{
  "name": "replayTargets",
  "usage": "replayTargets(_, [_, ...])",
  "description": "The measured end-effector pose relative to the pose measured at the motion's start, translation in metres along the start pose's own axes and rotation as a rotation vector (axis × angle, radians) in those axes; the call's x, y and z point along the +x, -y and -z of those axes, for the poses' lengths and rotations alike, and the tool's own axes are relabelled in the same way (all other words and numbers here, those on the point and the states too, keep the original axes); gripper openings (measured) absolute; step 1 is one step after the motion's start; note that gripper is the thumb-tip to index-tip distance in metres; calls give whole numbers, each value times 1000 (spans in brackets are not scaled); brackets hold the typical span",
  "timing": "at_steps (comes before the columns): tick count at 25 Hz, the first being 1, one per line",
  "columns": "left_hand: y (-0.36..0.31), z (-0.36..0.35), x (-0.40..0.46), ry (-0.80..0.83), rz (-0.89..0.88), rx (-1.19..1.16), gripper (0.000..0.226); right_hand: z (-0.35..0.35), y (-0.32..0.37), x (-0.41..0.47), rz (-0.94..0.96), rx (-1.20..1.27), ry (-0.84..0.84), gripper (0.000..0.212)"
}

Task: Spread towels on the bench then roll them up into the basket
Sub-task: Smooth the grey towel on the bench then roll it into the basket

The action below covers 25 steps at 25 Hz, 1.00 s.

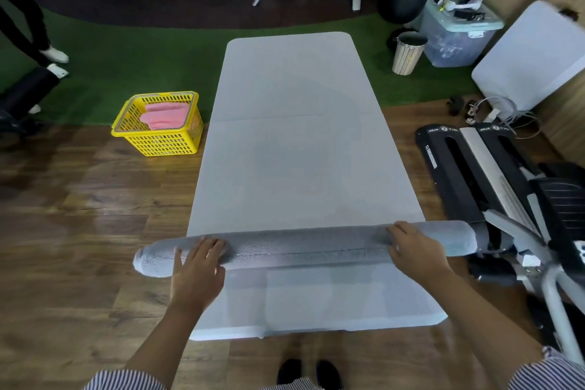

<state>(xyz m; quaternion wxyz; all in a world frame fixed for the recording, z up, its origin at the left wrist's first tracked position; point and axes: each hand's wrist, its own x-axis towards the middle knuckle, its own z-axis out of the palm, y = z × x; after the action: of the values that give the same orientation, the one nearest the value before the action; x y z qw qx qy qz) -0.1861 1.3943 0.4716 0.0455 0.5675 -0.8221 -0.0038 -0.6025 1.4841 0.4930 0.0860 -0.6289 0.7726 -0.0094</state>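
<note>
2 hands rest on a grey towel [304,247] that is rolled into a long tube lying across the near part of a pale bench [297,149]. The left hand [198,269] lies flat on the roll near its left end, fingers straight and spread, palm down, gripping nothing. The right hand [414,248] presses on the roll toward its right end, its fingers bent only slightly over the top of the tube, pressing rather than clutching. Both ends of the roll stick out past the bench's long edges, the left end over the wooden floor [79,231], the right end close to a black exercise machine [493,174].

Beyond the roll the bench top runs away from the person, with a faint seam across its middle. On the floor to the left of the bench stands a yellow basket [158,136] with a pink towel [166,115] inside it. Green turf [126,57] covers the floor past the wood. To the right of the bench's far end are a slatted bin [408,54] and a clear storage box [456,38] with a pale lid.
</note>
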Motion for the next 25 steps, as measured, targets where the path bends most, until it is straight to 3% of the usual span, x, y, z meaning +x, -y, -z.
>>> replayTargets(3, [4, -10, 7, 158, -48, 28, 68, 0, 5, 6, -19, 59, 243, 56])
replayTargets(5, [12, -11, 15, 253, -72, 71, 84, 0, 9, 16, -11, 38, 288, 53])
replayTargets(8, [20, -11, 27, 264, -80, 158, 95, 0, 19, 34, -55, 45, 327, 40])
replayTargets(13, [34, -15, 67, 153, -244, 163, 93, -6, 32, 70, -47, 90, 287, 35])
replayTargets(18, [37, -5, 114, 325, -360, 46, 68, -5, 50, 110, 76, 226, 238, 46])
replayTargets(20, [43, 0, 130, 396, -375, -11, 62, -4, 62, 112, -77, 394, 41, 41])
replayTargets(22, [57, 2, 137, 238, -463, 31, 63, -2, 74, 109, -433, 618, -197, 44])
replayTargets(23, [66, 3, 137, 190, -447, 53, 64, -3, 76, 108, -619, 696, -223, 53])
replayTargets(25, [74, 3, 134, 108, -403, 41, 61, -4, 74, 114, -861, 698, -83, 62])
